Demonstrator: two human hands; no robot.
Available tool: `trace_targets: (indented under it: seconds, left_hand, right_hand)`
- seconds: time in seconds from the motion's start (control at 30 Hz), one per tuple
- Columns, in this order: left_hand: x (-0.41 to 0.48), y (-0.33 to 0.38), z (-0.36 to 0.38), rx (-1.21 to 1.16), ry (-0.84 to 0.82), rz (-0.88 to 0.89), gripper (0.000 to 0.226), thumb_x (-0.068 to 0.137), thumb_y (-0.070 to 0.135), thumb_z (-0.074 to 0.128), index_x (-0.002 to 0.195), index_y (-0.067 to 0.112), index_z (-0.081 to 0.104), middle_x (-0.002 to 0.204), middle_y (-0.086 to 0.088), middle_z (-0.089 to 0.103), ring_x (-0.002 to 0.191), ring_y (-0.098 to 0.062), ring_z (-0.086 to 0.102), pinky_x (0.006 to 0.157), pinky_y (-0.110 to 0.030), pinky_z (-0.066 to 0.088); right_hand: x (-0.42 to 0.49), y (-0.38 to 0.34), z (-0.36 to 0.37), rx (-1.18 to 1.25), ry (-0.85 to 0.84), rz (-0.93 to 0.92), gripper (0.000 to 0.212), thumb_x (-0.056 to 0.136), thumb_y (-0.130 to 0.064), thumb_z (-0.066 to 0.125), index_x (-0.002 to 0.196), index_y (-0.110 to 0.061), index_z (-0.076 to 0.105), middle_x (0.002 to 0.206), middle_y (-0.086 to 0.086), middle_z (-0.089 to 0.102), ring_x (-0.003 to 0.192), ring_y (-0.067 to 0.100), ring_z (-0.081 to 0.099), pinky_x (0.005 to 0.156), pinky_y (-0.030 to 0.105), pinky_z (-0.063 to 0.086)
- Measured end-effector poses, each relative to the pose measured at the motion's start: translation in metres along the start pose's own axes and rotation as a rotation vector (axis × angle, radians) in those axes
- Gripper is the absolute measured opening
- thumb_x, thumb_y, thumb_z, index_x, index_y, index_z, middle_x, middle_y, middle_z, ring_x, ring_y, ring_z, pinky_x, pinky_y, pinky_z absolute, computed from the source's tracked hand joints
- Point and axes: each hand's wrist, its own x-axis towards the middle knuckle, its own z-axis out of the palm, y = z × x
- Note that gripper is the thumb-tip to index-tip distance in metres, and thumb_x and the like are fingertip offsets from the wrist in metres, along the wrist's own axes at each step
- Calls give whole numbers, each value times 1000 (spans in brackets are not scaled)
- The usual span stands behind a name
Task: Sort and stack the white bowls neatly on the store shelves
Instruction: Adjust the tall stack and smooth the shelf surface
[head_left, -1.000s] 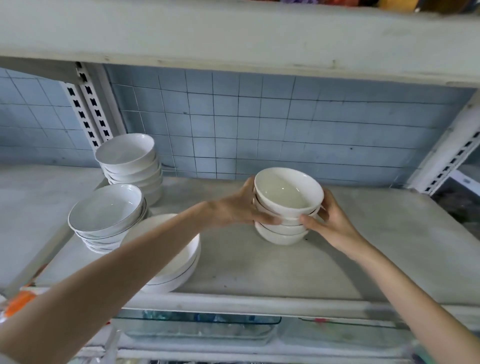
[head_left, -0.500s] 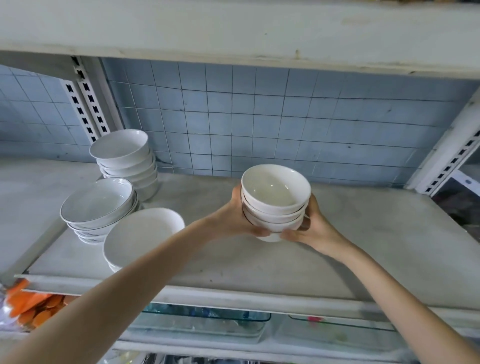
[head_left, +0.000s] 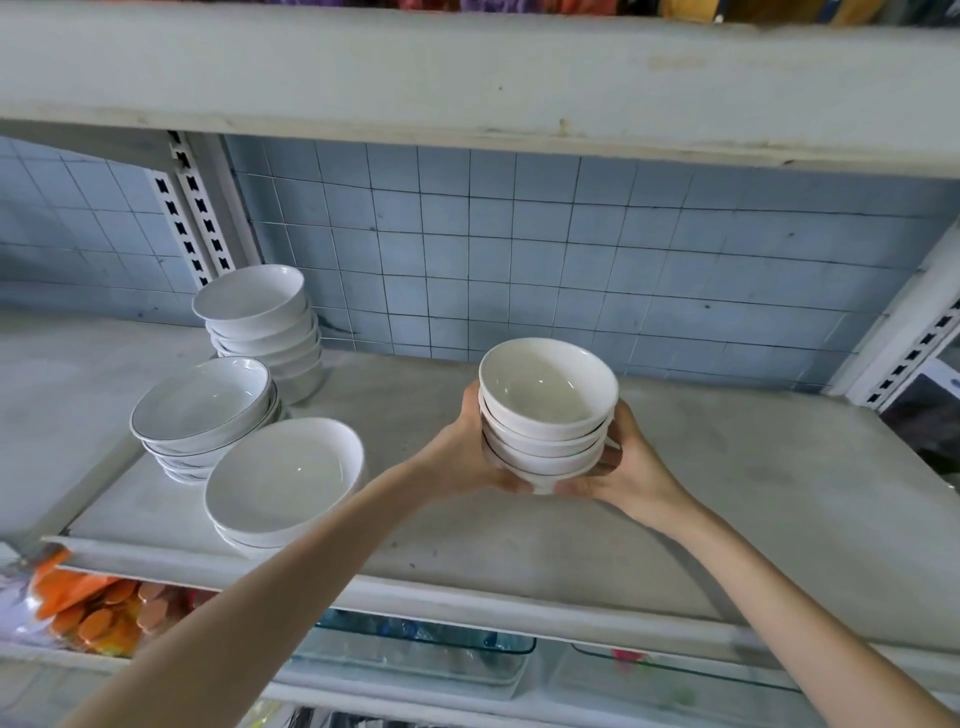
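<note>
A small stack of white bowls (head_left: 545, 410) hangs above the middle of the grey shelf (head_left: 753, 493), lifted off it. My left hand (head_left: 470, 452) grips its left side and underside. My right hand (head_left: 626, 462) cups its right side and base, fingers curled under. On the left of the shelf stand three more white stacks: a tall one at the back (head_left: 262, 325), a black-rimmed one (head_left: 200, 410) in front of it, and a wide shallow one (head_left: 283, 480) near the front edge.
The shelf above (head_left: 467, 78) overhangs closely. Slotted metal uprights stand at the back left (head_left: 195, 208) and far right (head_left: 904, 353). Blue wall tiles close the back. Below are glass dishes (head_left: 415, 649) and orange packaged goods (head_left: 98, 608).
The small stack stood on the shelf a second ago; both hands have since lifted it and carried it slightly left, shifting their grip under its base.
</note>
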Motion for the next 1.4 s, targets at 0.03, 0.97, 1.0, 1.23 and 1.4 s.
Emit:
trace_targets:
  seconds: [0.03, 0.97, 1.0, 1.23, 1.4]
  left_hand:
    - [-1, 1, 0, -6, 9, -3, 135, 37, 32, 89, 145, 20, 9, 122, 21, 45, 123, -14, 48, 104, -41, 45]
    - [-102, 20, -1, -184, 238, 206, 107, 60, 10, 90, 144, 35, 30, 130, 11, 59, 119, -6, 56, 99, -27, 48]
    - [-109, 20, -6, -180, 240, 216, 107, 59, 12, 90, 145, 35, 30, 129, 10, 59, 120, -7, 56, 100, -30, 48]
    - [-174, 18, -39, -184, 285, 269, 107, 54, 13, 93, 142, 36, 36, 127, 17, 61, 117, 1, 55, 90, -19, 49]
    - [-224, 14, -72, -166, 292, 312, 105, 58, 19, 89, 146, 32, 33, 132, 21, 56, 123, 2, 51, 101, -26, 45]
  right_hand:
    - [0, -1, 0, 4, -5, -8, 125, 34, -36, 96, 139, -32, 27, 135, 2, 48, 117, 18, 57, 83, 31, 54]
    - [-63, -66, 33, -78, -7, -224, 110, 38, -49, 91, 133, -41, 36, 124, -22, 58, 113, 7, 58, 86, 21, 51]
    - [-66, -70, 40, -78, -1, -228, 110, 38, -50, 91, 133, -42, 36, 124, -22, 57, 113, 7, 58, 87, 23, 52]
    - [-99, -95, 106, -47, 37, -236, 116, 29, -57, 91, 129, -43, 36, 116, -27, 60, 107, 5, 60, 90, 30, 53]
    - [-119, -113, 160, 34, 53, -235, 102, 23, -57, 92, 115, -56, 47, 106, -29, 62, 101, 6, 61, 94, 47, 48]
